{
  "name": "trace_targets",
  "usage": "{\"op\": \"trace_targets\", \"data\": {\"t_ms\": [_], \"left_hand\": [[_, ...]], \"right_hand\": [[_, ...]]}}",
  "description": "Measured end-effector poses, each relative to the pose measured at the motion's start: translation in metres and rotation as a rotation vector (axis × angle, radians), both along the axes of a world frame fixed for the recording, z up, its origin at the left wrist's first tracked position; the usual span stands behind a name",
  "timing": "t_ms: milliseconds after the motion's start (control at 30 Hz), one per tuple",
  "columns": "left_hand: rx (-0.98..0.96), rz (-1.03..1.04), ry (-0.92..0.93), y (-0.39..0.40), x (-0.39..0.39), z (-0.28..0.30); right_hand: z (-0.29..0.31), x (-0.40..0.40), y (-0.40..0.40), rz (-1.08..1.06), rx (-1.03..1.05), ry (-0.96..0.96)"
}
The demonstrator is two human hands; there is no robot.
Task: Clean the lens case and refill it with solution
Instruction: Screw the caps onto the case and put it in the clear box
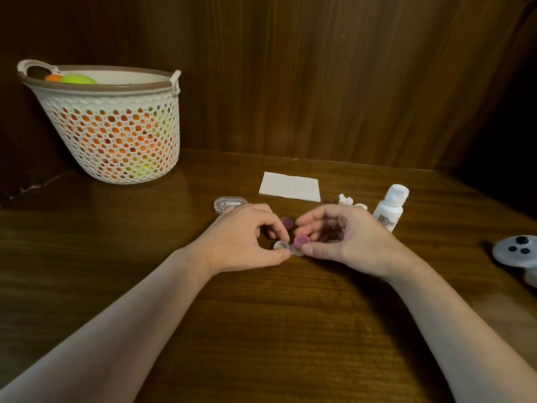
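Head view shows my left hand [247, 238] pinching the left end of the lens case [286, 248] between thumb and forefinger, while my right hand [343, 239] grips the purple cap [300, 240] on the case's right well, fingertips closed around its rim. The case lies between my two hands, low over the wooden table [261, 330], its long axis running left to right, so each hand meets one end and neither has to reach. Its left well [279, 244] stands uncapped; I cannot tell whether any liquid is in it. I judge the right cap is being twisted off, which needs the left hand to hold the body against the turn.

A second purple cap [287, 222] rests on the table just beyond my fingers. Farther off lie a small clear box [229, 204] to the left, with something pale inside, and a folded white tissue [290, 186]. To the right stands the white solution bottle [390, 206], cap on, nearer my right hand, with small white scraps [347, 200] beside it. Far left, a perforated basket [116, 123] holds orange and green balls. A grey controller [517, 251] sits at the right edge.
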State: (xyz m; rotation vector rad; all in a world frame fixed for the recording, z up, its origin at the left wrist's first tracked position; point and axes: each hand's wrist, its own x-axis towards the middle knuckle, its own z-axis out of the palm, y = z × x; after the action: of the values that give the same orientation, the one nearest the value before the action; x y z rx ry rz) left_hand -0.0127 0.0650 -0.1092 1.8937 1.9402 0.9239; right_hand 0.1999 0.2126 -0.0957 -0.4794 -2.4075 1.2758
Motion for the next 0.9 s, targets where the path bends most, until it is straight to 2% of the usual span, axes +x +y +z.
{"op": "trace_targets", "data": {"t_ms": [500,900], "left_hand": [[0.001,-0.009,-0.034,0.0016,-0.0024,-0.0031],[-0.011,-0.012,-0.051,0.0040,-0.0044,-0.0059]], "right_hand": [[-0.0018,-0.0023,-0.0024,0.025,-0.047,0.001],[-0.0029,-0.0032,-0.0007,0.015,0.034,-0.050]]}}
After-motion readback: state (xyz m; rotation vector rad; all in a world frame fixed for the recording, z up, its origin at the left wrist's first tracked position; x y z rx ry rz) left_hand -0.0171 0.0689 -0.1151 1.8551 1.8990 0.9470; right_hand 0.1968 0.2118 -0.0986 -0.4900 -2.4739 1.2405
